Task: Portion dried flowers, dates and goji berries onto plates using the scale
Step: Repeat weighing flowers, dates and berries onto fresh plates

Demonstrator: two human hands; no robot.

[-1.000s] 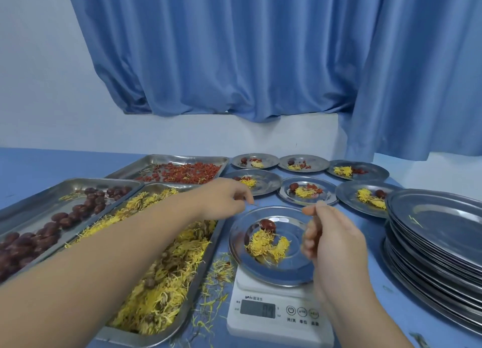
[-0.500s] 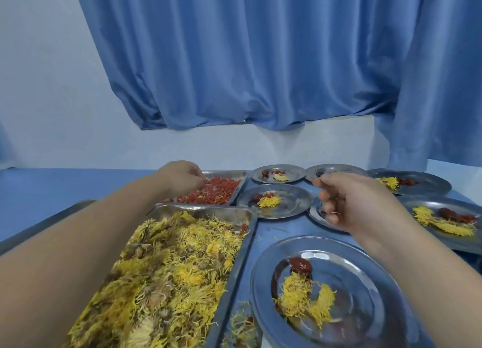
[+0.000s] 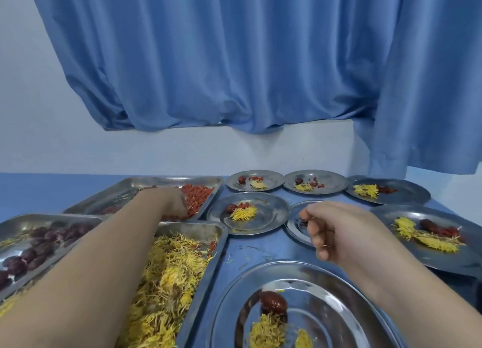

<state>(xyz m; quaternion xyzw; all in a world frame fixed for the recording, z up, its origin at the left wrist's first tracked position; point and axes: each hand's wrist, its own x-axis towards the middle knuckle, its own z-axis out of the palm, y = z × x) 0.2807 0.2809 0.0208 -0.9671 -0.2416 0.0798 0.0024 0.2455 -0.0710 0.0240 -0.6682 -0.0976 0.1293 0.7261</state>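
Head view: the left hand [image 3: 174,204] reaches over the flower tray [image 3: 206,229] into the goji tray [image 3: 212,186]. Its fingers are bent down among the goji berries [image 3: 199,196], and whether they have closed on any I cannot tell. The berries lie mostly to the right of that hand. Left of it the tray shows more bare metal.

Under the left forearm the flower tray is heaped with yellow flowers [image 3: 172,277], with a few red bits at its far right corner. Left of the forearm the date tray [image 3: 15,221] holds dark dates [image 3: 39,251] and some stray petals.

The right hand [image 3: 336,230] hovers with its fingers curled into a loose fist, thumb against forefinger, nothing visible in it. Beneath it sits a hidden plate [image 3: 294,230], its contents mostly covered.

Nearer than that hand, at the bottom edge, the near plate [image 3: 339,308] carries one date [image 3: 272,302] and two tufts of flowers.

Between the hands the middle plate [image 3: 272,212] holds a date, berries and flowers. Beyond the hands three far plates [image 3: 271,180] stand in a row, each with flowers and red pieces. Right of the right hand the right plate [image 3: 417,217] holds flowers, a date and berries.

Loose petals dot the blue worktop [image 3: 250,251] between the flower tray and the near plate. A blue curtain [image 3: 234,61] hangs behind.
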